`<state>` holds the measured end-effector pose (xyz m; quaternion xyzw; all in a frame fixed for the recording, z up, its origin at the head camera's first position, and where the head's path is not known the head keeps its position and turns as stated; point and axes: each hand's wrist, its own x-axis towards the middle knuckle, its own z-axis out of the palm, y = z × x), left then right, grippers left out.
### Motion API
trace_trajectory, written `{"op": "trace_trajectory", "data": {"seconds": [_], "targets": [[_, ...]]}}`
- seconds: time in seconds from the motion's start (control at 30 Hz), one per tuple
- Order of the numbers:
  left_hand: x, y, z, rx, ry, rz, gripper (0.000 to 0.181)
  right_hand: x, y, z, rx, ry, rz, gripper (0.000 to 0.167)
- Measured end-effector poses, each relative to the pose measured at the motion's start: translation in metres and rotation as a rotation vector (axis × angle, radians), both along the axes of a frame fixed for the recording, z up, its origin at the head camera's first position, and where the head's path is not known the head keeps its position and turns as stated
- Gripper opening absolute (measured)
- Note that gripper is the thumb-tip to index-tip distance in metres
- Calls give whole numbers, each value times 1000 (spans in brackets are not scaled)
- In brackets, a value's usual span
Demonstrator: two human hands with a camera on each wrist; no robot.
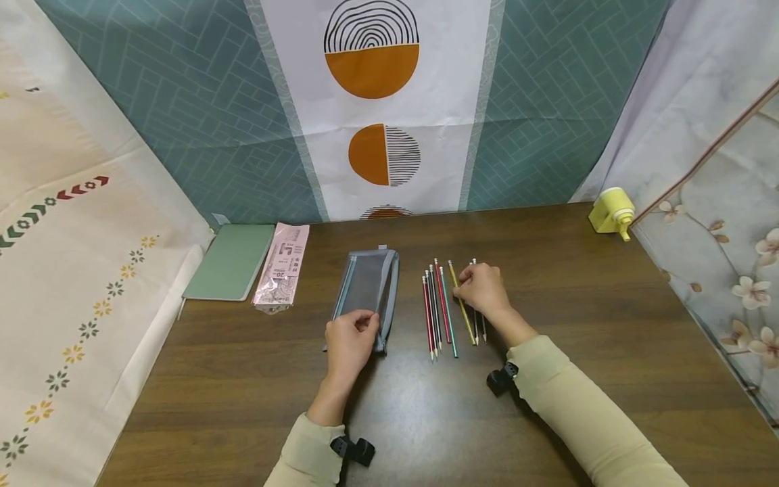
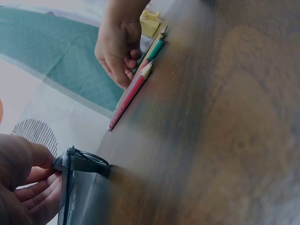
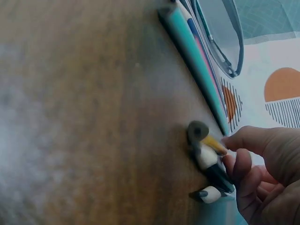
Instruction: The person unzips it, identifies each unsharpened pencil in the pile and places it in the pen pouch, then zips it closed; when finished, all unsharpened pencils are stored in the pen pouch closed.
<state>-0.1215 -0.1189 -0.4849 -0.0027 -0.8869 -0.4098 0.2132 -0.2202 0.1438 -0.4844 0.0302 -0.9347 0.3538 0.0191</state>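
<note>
A grey mesh zip pouch (image 1: 368,281) lies on the table, and my left hand (image 1: 351,341) pinches its near edge; the left wrist view shows the pouch's corner (image 2: 70,183) between the thumb and fingers of that hand (image 2: 28,183). Right of the pouch several pencils (image 1: 435,308) lie side by side, red, black and green. My right hand (image 1: 483,291) is over a smaller group and pinches a yellow pencil (image 1: 464,311). Dark pencils (image 3: 218,176) lie beneath that hand (image 3: 269,168) in the right wrist view.
At the back left lie a green notebook (image 1: 231,262) and a pink clear-ended packet (image 1: 282,264). A yellow bottle (image 1: 611,211) lies at the back right corner. Patterned cloths hang behind and at both sides of the brown table (image 1: 402,419).
</note>
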Motion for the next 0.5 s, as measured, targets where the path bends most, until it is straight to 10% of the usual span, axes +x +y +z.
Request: {"op": "trace_trajectory", "data": {"seconds": [0.5], "targets": [[1,-1,0,-6,-5,5,7,0,7,-2,-172,-31,-47,22]]}}
